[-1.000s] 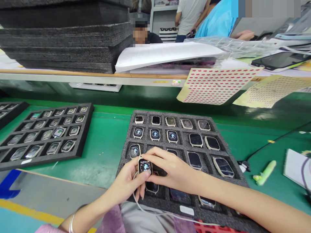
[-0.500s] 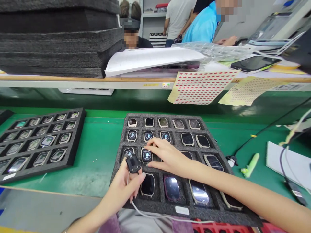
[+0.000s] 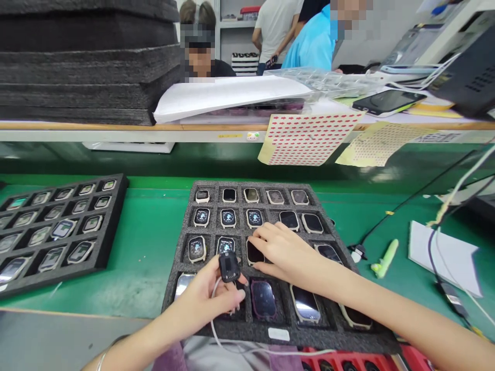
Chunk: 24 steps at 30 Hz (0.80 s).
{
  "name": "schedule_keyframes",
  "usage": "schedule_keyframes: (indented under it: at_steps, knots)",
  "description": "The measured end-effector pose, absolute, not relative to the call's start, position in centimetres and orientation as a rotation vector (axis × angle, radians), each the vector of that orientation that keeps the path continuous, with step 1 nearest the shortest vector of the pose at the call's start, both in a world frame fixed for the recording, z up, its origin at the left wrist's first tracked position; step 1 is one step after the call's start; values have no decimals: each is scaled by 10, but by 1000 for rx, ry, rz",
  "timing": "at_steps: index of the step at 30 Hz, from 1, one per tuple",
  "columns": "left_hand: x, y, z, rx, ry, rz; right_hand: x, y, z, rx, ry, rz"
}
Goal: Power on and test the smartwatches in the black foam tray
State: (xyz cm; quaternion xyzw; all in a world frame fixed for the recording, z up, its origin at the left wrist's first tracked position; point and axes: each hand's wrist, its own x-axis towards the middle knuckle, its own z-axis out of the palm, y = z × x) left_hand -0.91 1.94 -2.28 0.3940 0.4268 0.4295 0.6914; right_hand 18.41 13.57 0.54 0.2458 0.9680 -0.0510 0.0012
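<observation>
My left hand (image 3: 207, 291) grips a small black square charging dock (image 3: 229, 266) with a white cable (image 3: 215, 330) trailing from it. The dock hangs over the front of a watch with a lit dial (image 3: 225, 244) in the third row of the black foam tray (image 3: 242, 325). My right hand (image 3: 284, 250) has its fingertips and thumb on opposite edges of a dark-screened smartwatch (image 3: 254, 252), one pocket to the right. Several other watches show lit dials, such as the watch (image 3: 254, 218) above it. My left hand partly hides the front row.
A second foam tray of watches (image 3: 101, 257) lies to the left. At right are a green marker-like stick (image 3: 386, 259), a white sheet (image 3: 441, 255) and cables. The shelf above holds stacked black foam (image 3: 88, 67), papers and a phone (image 3: 389, 102). Other people are behind it.
Both hands have shifted one pocket right along the third row. My right hand has left the lit watch for the dark one; the charging dock now hangs by the lit one. The view has shifted slightly.
</observation>
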Motion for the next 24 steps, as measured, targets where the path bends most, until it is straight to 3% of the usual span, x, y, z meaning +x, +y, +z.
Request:
schedule_keyframes:
  at_steps: [4, 8, 14, 24]
  knots:
    - [-9, 21, -32, 779, 907, 969, 182, 141, 20, 863, 3138, -562]
    - [-7, 20, -36, 735, 866, 1017, 170, 130, 26, 608, 3243, -975]
    - [-4, 20, -28, 772, 938, 1007, 157, 119, 7, 419, 3295, -783]
    - [-6, 19, -26, 827, 978, 1016, 157, 117, -3, 322, 3309, -938]
